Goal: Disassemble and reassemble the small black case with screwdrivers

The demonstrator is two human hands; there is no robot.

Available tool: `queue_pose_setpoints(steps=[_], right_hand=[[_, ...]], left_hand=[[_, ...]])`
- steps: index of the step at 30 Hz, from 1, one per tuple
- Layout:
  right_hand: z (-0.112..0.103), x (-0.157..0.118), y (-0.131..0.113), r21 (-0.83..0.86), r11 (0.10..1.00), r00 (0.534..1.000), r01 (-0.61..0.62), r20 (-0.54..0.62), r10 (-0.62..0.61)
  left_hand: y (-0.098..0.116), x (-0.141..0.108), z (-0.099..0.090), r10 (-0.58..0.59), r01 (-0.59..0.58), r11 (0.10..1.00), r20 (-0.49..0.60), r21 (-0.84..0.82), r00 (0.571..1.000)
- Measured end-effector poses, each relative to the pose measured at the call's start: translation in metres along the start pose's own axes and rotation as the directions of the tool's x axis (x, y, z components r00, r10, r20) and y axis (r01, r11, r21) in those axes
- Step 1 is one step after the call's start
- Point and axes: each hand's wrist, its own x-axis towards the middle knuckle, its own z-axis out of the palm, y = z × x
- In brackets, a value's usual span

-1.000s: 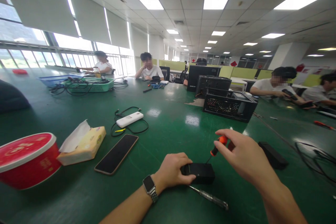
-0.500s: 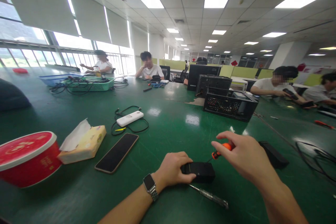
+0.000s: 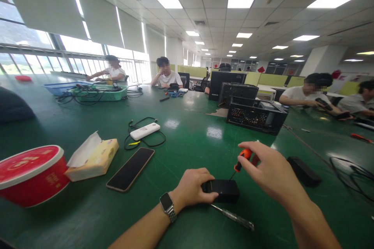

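My left hand [image 3: 194,187], with a watch on its wrist, grips the left end of a small black box [image 3: 226,190] on the green table. My right hand [image 3: 264,163] holds an orange and black screwdriver [image 3: 243,158] between thumb and fingers. The screwdriver slants down, and its tip is at the far edge of the black box. Close in front of the box lies a second screwdriver [image 3: 233,217] with a clear handle. To the right of my right hand rests another black block [image 3: 304,172].
On the green table [image 3: 187,144] are a phone [image 3: 130,169], tissue pack [image 3: 95,159], red tub [image 3: 33,175], white power strip [image 3: 145,131] with a cable, green basket [image 3: 113,94] and black computer case [image 3: 255,116]. Black cables [image 3: 350,171] lie right. Several people sit around the table.
The orange screwdriver has tilted more upright, its handle slightly higher, and my right hand has shifted a little upward with it. My left hand stays on the box.
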Motion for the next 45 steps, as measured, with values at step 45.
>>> queue_pose_setpoints(steps=[45], right_hand=[[0.0, -0.0017, -0.0068, 0.13, 0.99, 0.998, 0.057, -0.011, -0.056]], left_hand=[[0.0018, 0.0009, -0.0009, -0.004, 0.004, 1.0, 0.0, -0.004, 1.0]])
